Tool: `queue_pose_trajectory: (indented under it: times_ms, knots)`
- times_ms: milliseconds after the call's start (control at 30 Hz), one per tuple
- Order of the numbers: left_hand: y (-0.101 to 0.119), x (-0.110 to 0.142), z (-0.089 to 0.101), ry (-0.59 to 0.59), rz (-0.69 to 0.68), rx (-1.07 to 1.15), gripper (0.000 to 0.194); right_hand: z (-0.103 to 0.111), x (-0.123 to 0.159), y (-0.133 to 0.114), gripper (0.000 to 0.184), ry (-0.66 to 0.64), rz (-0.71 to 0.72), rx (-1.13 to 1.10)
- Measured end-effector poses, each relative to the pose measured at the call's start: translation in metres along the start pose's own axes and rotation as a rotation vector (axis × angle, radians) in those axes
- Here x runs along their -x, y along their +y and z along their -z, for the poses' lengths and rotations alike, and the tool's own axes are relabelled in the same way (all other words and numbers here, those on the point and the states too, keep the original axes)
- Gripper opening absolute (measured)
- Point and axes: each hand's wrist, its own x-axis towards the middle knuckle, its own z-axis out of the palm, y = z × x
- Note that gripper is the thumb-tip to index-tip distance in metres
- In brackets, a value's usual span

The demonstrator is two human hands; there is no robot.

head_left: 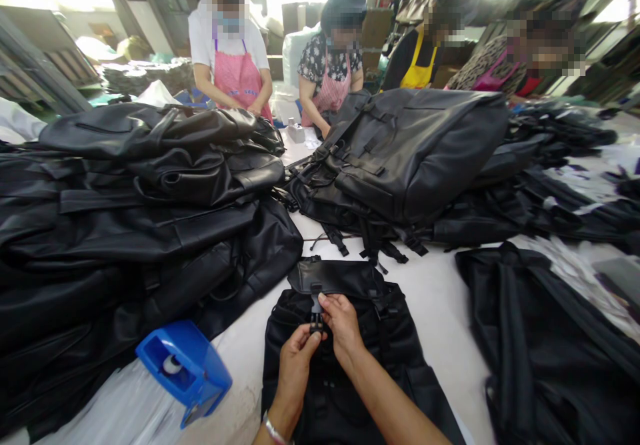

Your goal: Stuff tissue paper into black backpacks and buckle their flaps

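Note:
A black backpack (pixel 410 338) lies on the white table in front of me, its flap (pixel 340 278) at the far end. Over its front is a black plastic side-release buckle (pixel 317 306) on a strap from the flap. My left hand (pixel 299 350) pinches the buckle's lower end between thumb and fingers. At its upper part, my right hand (pixel 343 321) grips the side with thumb and bent fingers. The prongs show between both hands; whether the halves are fully joined I cannot tell. A second, unworked strap (pixel 384 318) lies to the right on the bag.
Black bags are piled high at left (pixel 150 231) and behind (pixel 430 151). Another black bag (pixel 555 345) lies at right. A blue tape dispenser (pixel 185 368) stands on clear plastic bags (pixel 120 408). Several co-workers in aprons (pixel 237 75) stand across the table (pixel 443 298).

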Motion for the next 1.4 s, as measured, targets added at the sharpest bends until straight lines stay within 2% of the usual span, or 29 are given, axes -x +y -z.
queue_pose_trajectory:
  times_ms: [267,467,733,1133,1400]
  knots:
    - [0.001,0.002,-0.005,0.054,-0.029,-0.055,0.027,0.000,0.003,-0.004,0.046,0.018,-0.032,0.012]
    - [-0.002,0.003,-0.003,0.020,-0.028,-0.036,0.027,-0.001,0.001,-0.002,0.048,0.046,-0.038,-0.028]
    - [0.005,0.004,-0.006,0.026,-0.032,-0.031,0.027,-0.001,-0.002,0.003,0.050,0.027,-0.041,-0.015]
    - [0.000,0.001,-0.005,0.021,-0.016,-0.029,0.027,0.001,-0.005,0.003,0.053,0.041,-0.090,0.009]
    - [-0.007,-0.004,-0.003,0.052,0.023,-0.001,0.033,0.003,-0.005,0.006,0.056,0.049,-0.048,0.043]
